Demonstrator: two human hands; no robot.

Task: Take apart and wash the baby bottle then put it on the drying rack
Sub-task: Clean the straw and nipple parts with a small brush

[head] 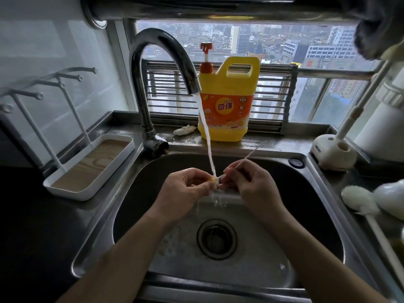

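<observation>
Baby-bottle part [213, 181], small, pale yellow, mostly hidden, is pinched by fingers of the left hand [185, 189] under one water stream [206, 136]. Fingers of the right hand [249, 182] pinch one thin white stick [249, 154], tip hidden. One white drying rack [72, 194], well left of the fingers.

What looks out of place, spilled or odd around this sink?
Only a crumpled white scrap lying loose on the wet ledge beside the soap jug. The tap water falls onto the small yellow part pinched by the left hand and the thin stick in the right hand, inside the sink.
</observation>
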